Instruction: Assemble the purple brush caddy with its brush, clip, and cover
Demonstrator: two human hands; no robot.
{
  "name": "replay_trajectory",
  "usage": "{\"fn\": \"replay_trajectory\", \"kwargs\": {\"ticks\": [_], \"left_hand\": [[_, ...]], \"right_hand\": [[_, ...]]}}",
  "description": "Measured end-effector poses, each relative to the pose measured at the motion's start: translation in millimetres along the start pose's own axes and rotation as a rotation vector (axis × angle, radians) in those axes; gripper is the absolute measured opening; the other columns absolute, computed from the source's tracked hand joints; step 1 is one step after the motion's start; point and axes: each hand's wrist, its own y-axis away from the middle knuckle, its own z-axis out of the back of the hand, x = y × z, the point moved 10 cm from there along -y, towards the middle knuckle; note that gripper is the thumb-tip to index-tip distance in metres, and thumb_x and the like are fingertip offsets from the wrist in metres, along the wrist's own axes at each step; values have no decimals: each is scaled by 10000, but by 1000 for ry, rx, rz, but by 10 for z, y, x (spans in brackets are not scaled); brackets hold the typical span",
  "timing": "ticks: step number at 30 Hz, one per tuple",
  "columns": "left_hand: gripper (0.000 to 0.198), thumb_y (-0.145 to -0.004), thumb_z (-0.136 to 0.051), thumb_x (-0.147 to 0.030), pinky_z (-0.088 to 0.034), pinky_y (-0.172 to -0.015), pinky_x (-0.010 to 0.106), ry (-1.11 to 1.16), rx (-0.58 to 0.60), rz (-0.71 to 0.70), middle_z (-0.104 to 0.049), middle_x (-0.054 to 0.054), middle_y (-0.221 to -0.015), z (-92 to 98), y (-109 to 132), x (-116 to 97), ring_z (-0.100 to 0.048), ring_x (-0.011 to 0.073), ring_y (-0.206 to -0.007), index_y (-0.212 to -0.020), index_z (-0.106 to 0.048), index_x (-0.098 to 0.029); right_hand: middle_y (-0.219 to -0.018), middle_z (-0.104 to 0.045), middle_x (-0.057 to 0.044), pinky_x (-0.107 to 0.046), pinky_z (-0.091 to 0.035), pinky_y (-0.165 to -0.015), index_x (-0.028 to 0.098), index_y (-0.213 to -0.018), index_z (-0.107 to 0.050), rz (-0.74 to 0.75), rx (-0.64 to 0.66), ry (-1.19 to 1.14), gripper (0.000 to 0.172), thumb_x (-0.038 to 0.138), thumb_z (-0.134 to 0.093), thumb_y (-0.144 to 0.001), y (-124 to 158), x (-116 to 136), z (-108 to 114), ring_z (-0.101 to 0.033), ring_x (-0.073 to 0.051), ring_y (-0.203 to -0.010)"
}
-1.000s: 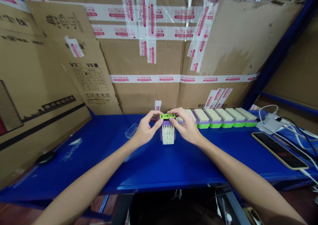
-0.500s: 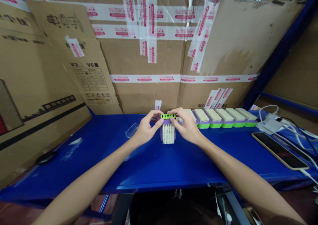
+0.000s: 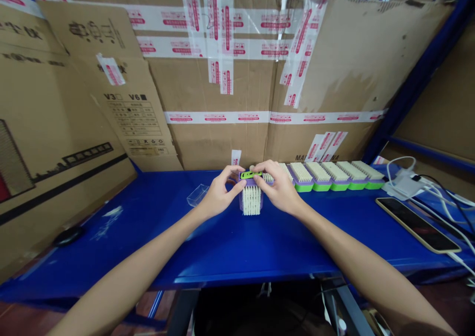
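My left hand (image 3: 220,190) is closed on the left side of a purple brush, its thumb and fingers at the upper edge. The brush stands on edge with its off-white bristles (image 3: 251,200) toward me. On its top end lies a small green plastic piece (image 3: 250,175) with dark slots, slightly tilted, its right end higher. My right hand (image 3: 278,187) pinches the right end of that green piece between thumb and fingers. A small round pale thing (image 3: 251,168) shows behind the green piece; I cannot tell what it is. The brush's back is hidden.
A row of several similar brushes (image 3: 319,172), bristles up, runs along the back right of the blue table (image 3: 230,252). Left of my hands lies a clear plastic box (image 3: 197,195). A phone (image 3: 417,225) and cables (image 3: 441,200) sit at right. Taped cardboard (image 3: 215,143) walls the back.
The green piece lay level on the brush's top end; now its right end is raised and it sits at a slant. Both hands have hardly moved.
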Motion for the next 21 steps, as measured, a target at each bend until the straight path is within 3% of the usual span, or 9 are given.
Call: {"fn": "replay_trajectory", "kwargs": {"ticks": [12, 21], "left_hand": [[408, -1098, -758, -560, -608, -995, 409, 10, 17, 19, -795, 93, -1226, -8, -8, 44, -766, 251, -1071, -1345, -686, -243], [391, -1112, -742, -556, -627, -975, 407, -11, 21, 2, -794, 86, -1199, -11, -5, 10, -767, 246, -1051, -1337, -688, -241]], "right_hand": [[-1236, -818, -70, -497, -554, -1070, 287, -1081, -673, -32, -32, -88, 71, 345, -687, -1119, 24, -79, -18, -740, -292, -1200], [-1210, -802, -65, -502, -570, -1087, 288, -1192, -715, -70, 3, -174, 89, 331, -673, -1126, 11, -136, -58, -750, -281, -1190]]}}
